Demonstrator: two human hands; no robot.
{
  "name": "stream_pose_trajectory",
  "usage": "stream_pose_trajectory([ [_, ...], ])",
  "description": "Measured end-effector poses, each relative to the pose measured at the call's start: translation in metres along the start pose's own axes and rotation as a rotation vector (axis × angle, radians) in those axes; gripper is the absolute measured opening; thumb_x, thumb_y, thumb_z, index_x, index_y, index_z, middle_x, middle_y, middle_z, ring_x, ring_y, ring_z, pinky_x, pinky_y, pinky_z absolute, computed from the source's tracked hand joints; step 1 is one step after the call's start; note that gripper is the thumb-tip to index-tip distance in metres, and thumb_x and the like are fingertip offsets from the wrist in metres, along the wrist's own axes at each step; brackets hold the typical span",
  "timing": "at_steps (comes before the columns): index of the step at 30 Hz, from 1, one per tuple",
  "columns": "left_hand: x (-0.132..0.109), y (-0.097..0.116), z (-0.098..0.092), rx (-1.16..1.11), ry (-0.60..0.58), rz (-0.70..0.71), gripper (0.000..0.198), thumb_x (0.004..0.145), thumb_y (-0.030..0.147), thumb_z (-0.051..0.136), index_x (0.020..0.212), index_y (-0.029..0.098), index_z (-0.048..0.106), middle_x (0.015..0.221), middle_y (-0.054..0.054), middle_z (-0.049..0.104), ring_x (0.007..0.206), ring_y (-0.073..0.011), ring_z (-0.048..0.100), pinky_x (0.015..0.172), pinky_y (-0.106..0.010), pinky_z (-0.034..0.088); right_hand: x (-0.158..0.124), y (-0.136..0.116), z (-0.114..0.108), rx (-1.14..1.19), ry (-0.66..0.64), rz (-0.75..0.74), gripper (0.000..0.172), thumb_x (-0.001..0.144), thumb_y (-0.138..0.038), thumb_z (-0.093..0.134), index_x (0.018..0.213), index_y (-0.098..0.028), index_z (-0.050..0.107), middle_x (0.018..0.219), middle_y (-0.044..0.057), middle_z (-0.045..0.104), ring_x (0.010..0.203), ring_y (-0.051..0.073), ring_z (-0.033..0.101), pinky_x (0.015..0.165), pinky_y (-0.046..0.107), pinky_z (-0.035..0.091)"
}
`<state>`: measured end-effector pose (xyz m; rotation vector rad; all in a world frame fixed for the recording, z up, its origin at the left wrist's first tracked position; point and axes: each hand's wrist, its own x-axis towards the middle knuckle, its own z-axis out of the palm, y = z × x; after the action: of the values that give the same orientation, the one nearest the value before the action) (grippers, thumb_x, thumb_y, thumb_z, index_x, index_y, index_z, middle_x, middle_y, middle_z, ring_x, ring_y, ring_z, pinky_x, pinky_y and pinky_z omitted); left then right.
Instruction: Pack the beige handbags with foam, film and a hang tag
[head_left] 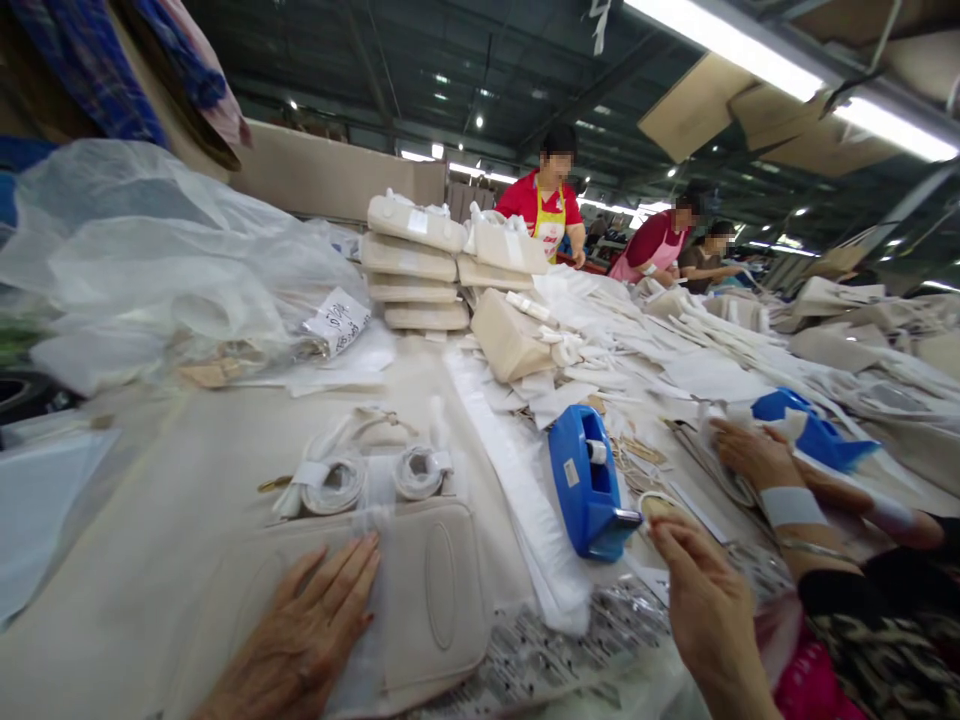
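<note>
Factory packing hall, stacked bagged pouches [416, 262], aproned workers [547, 205], strip lights [780, 75]

Handwriting on paper slip [337, 320], unreadable.

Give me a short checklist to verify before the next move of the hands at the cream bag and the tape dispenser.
1. Left hand lies flat on the wrapped cream bag: ok.
2. Right hand fingertips reach the blue tape dispenser at its cutter end: ok.
3. Whether it grips anything: cannot tell.
4. Co-worker's hand is apart from this dispenser: ok.
5. Rolled straps touching the bag: cannot tell.
</note>
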<state>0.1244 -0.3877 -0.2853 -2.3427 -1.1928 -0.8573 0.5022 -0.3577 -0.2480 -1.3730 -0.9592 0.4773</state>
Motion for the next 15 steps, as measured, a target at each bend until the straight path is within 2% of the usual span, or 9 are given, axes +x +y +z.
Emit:
stream_pose_trajectory([
  [3, 0.004, -0.001, -0.004, 0.050, 0.008, 0.046, 0.032, 0.090, 0.018, 0.037, 0.113, 0.013, 0.057, 0.115, -0.013, 0.064, 0.108, -0.0219, 0.056, 0.106, -0.036, 0.024, -0.035, 0.011, -0.010, 0.017, -0.002, 0.169, 0.031, 0.062, -0.048, 0.072, 0.071, -0.019, 0.067, 0.085, 0.004, 0.066, 0.083, 0.021, 0.061, 0.070, 0.029, 0.050],
  [7, 0.009, -0.002, -0.011, 0.057, -0.020, 0.106, 0.031, 0.090, 0.018, 0.034, 0.107, 0.016, 0.060, 0.110, -0.011, 0.066, 0.104, -0.0205, 0.058, 0.105, -0.034, 0.025, -0.050, 0.021, -0.003, 0.079, -0.106, 0.416, 0.037, 0.062, -0.054, 0.072, 0.068, -0.019, 0.063, 0.062, 0.000, 0.061, 0.058, 0.017, 0.056, 0.053, 0.027, 0.047],
  [11, 0.010, -0.003, -0.013, 0.033, -0.020, 0.111, 0.030, 0.090, 0.018, 0.036, 0.107, 0.014, 0.060, 0.109, -0.012, 0.066, 0.104, -0.0205, 0.057, 0.104, -0.034, 0.025, -0.039, 0.023, -0.001, 0.071, -0.148, 0.423, 0.038, 0.059, -0.054, 0.073, 0.062, -0.019, 0.057, 0.051, -0.004, 0.050, 0.045, 0.011, 0.044, 0.040, 0.023, 0.035],
  [15, 0.005, -0.003, -0.008, 0.045, -0.024, 0.061, 0.031, 0.090, 0.016, 0.037, 0.112, 0.011, 0.058, 0.117, -0.013, 0.063, 0.108, -0.0201, 0.055, 0.104, -0.034, 0.025, -0.039, 0.023, -0.022, -0.233, -0.270, 0.333, 0.041, 0.064, -0.060, 0.066, 0.062, -0.020, 0.058, 0.048, -0.003, 0.051, 0.043, 0.014, 0.047, 0.040, 0.025, 0.039],
])
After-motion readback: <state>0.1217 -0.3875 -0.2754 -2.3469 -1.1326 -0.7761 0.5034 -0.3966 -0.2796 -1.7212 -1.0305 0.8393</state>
